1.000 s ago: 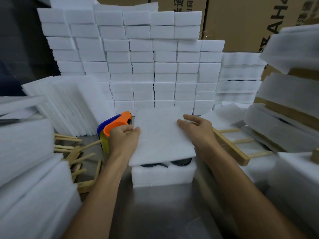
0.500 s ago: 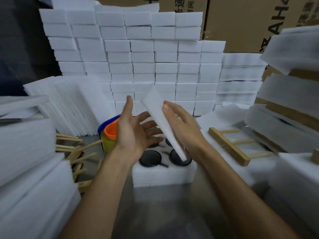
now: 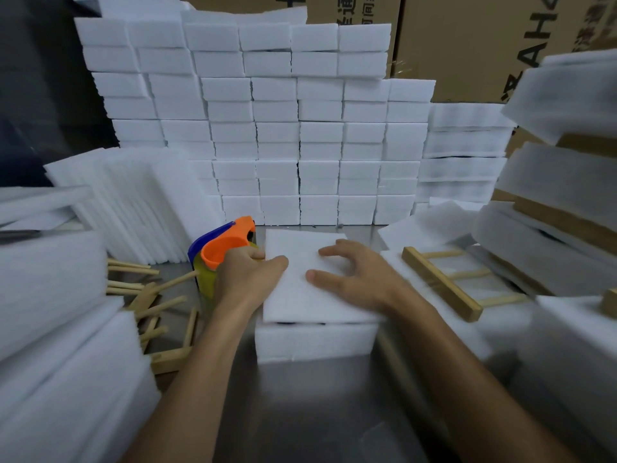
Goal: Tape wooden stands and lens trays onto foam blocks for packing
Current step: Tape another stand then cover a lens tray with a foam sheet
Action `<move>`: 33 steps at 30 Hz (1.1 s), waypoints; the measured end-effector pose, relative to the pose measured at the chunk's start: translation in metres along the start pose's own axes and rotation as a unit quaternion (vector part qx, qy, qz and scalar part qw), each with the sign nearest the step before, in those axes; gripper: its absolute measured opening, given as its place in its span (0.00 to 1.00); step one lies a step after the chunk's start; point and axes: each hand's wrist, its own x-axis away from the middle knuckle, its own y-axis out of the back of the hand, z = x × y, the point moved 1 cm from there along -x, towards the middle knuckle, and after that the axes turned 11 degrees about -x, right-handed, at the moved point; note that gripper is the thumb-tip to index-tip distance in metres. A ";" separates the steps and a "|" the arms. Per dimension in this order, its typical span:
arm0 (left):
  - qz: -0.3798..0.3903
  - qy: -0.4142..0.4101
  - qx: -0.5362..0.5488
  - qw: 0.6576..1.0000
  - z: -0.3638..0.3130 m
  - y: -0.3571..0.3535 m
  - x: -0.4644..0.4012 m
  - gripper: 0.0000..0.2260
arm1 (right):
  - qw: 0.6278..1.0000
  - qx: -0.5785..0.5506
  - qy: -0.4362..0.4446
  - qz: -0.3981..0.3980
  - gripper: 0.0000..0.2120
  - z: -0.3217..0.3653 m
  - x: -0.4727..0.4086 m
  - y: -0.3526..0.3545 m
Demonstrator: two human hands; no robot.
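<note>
Here, label by label, is how we read the scene.

Left hand: our left hand [image 3: 248,277] lies at the left edge of the thin white foam sheet [image 3: 300,275], thumb on top; the other fingers are hidden behind the hand, so we cannot tell whether this grip is curled round anything or only pressing.

Right hand: our right hand [image 3: 359,279] rests on the sheet with fingers spread and nearly straight, a grip that is apart and pressing, clamped on nothing.

Foam sheet: it lies flat as a lid on the thick white foam block [image 3: 314,342], covering it almost edge to edge; we judge both hands are squaring it up and holding it down so tape can bind the two.

Foam block: it sits on the grey metal counter [image 3: 317,412] in front of us; a dark sliver shows under the sheet's near edge, too thin to identify.

Tape dispenser: the orange, blue and yellow tape dispenser [image 3: 222,248] stands just beside the left hand, within reach, sensibly for the taping step.

Wooden stands: a light wooden ladder-shaped stand [image 3: 440,284] lies on foam to the right; loose wooden stands [image 3: 157,302] lie heaped on the left.

Background: stacked white foam blocks [image 3: 267,128] form a wall before brown cardboard boxes [image 3: 484,38].
</note>
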 end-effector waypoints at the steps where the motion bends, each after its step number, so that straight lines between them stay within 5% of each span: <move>1: -0.006 -0.001 -0.008 1.000 0.001 -0.001 0.000 0.07 | 1.000 -0.003 -0.013 0.001 0.28 -0.001 0.000 0.000; 7: 0.008 0.022 0.021 0.999 0.011 -0.004 -0.004 0.14 | 0.998 -0.026 -0.053 0.003 0.37 -0.005 -0.001 0.000; 12: 0.022 0.042 0.037 0.998 0.014 -0.003 -0.007 0.03 | 0.998 -0.012 -0.059 0.012 0.36 -0.004 -0.003 -0.003; 17: 0.019 0.053 0.035 0.998 0.012 -0.003 -0.004 0.10 | 0.998 0.006 -0.060 0.023 0.36 -0.001 -0.003 -0.007; 25: 0.015 -0.013 -0.031 0.999 0.010 -0.005 -0.001 0.13 | 0.997 -0.011 -0.068 0.020 0.38 -0.004 -0.006 0.001; 30: 0.013 -0.021 -0.035 0.999 0.010 -0.005 -0.002 0.02 | 0.998 -0.017 -0.067 0.015 0.39 -0.006 -0.008 -0.001; 33: 0.016 -0.033 -0.034 0.999 0.010 -0.005 -0.001 0.06 | 0.997 -0.039 -0.071 0.004 0.39 -0.008 -0.006 -0.001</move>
